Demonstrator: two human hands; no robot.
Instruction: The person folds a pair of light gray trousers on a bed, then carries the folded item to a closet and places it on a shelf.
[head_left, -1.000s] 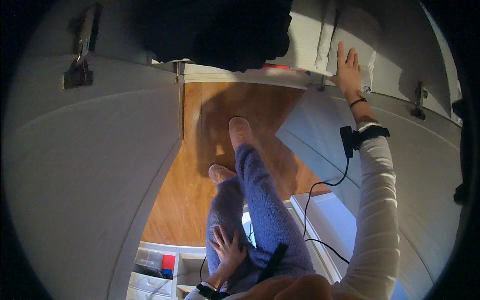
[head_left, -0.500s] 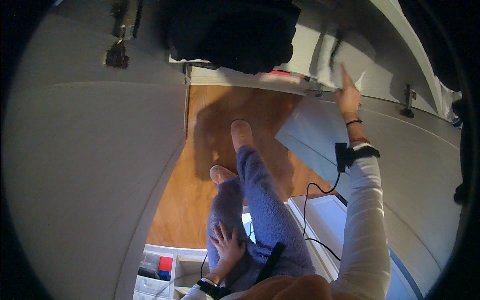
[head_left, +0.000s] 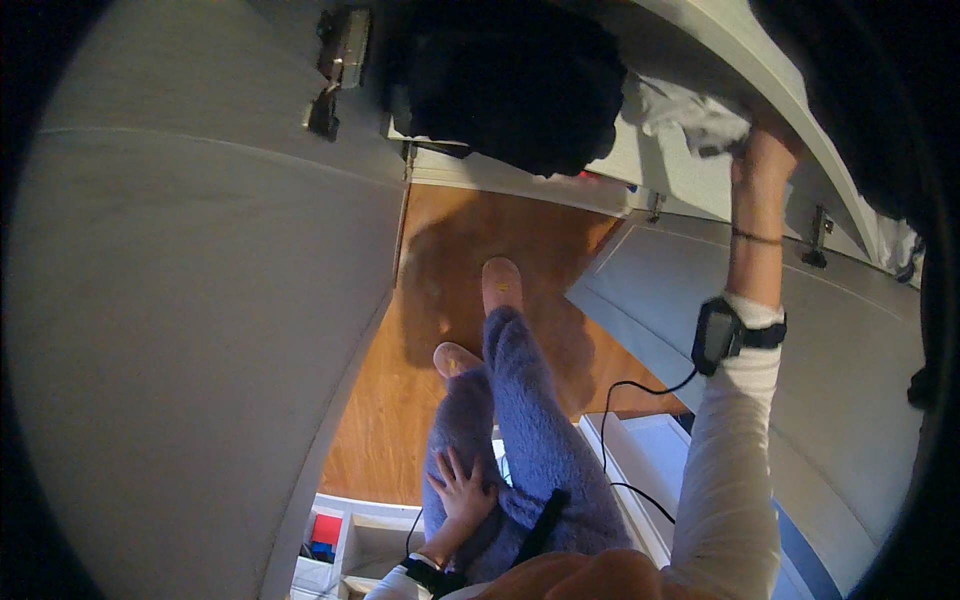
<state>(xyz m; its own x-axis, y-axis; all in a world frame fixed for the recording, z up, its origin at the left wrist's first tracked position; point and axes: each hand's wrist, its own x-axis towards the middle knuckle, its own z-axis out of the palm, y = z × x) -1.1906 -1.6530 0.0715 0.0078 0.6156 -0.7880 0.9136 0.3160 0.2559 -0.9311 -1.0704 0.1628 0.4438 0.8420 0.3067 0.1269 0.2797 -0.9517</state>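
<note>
My left hand (head_left: pixel 463 492) lies flat on my thigh, over fuzzy purple trousers (head_left: pixel 548 425), with its fingers spread and nothing in it. At the upper right my right hand (head_left: pixel 768 160) reaches into a cupboard beside a crumpled white and grey cloth (head_left: pixel 690 112). Its fingers are in shadow and hidden, so whether they touch or grip the cloth does not show. Dark folded fabric (head_left: pixel 515 90) is piled on the white shelf (head_left: pixel 672 168), left of that cloth.
Grey cupboard doors stand open, a left door (head_left: pixel 200 330) and a right door (head_left: pixel 840 350), with metal hinges (head_left: pixel 343 55). Below are a wooden floor (head_left: pixel 375 430), a white open drawer (head_left: pixel 655 445) and a compartmented unit (head_left: pixel 340 545). A black cable (head_left: pixel 640 384) hangs from my right forearm.
My right hand has moved right and deeper into the cupboard, from pointing over the shelf edge. The white cloth now looks bunched up. My left hand stays on my thigh.
</note>
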